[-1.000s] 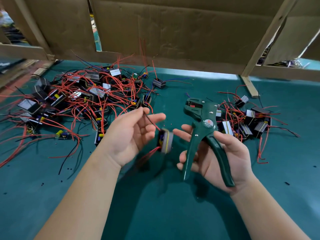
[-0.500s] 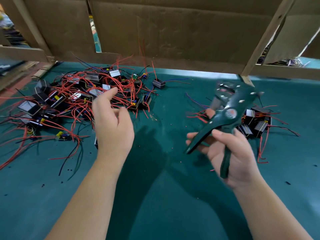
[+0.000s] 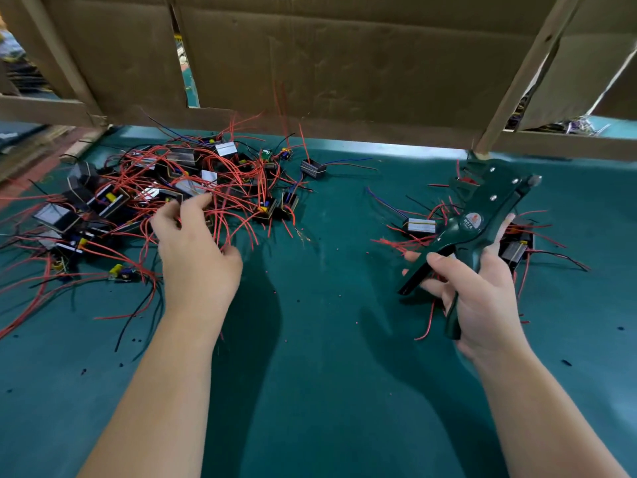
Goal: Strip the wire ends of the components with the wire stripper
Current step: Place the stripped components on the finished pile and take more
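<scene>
Wire stripper [image 3: 472,229], green, held up over the small component pile [image 3: 420,225]; right hand [image 3: 482,298] fingers curled round its handles. Left hand [image 3: 196,263] in the large component pile [image 3: 113,201] on the teal surface [image 3: 327,339], fingers among red wires, grip unclear

Dark green wire stripper [image 3: 472,229], handles spread, is raised in the right hand [image 3: 482,305]; red-wired components [image 3: 172,194] lie heaped left, fewer right.

Bare forearms [image 3: 165,391], bare left grip [image 3: 196,260], bare right grip [image 3: 482,305]
</scene>
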Available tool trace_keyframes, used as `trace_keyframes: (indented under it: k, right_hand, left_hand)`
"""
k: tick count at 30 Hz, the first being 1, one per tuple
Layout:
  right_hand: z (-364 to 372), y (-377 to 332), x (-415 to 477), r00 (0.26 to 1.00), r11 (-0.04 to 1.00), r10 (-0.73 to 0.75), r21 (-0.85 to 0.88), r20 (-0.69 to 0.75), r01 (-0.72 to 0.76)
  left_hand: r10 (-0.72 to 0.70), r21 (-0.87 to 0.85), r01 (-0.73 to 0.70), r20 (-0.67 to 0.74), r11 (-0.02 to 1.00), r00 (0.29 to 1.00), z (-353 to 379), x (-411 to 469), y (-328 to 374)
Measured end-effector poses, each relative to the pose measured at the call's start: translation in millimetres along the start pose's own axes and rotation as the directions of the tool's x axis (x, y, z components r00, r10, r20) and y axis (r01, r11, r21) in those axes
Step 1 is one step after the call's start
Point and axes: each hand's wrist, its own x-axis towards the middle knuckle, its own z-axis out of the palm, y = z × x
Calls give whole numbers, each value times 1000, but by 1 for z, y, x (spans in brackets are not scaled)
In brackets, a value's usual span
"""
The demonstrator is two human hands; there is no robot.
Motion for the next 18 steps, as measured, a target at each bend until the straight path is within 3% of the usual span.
trace_keyframes:
  k: [3,6,10,13,18]
  right_hand:
    - [0,-3,0,1000,1000,22,4,3,-22]
    - [4,-2,-2,992,990,107,83,65,-112]
    - [9,4,0,975,966,204,145,86,-215]
    - [9,7,1,976,968,214,127,42,-218]
    - [10,9,-3,970,963,231,125,82,-240]
  left_hand:
    - [82,-247,-133,-205,960,975,-1,1,6]
    - [20,-581,-159,-238,798,971,1,-2,17]
    - [-16,-867,32,28,498,999,8,-6,28]
    - [18,-935,252,264,250,964,9,-8,32]
    - [106,-914,395,403,91,909,7,-10,34]
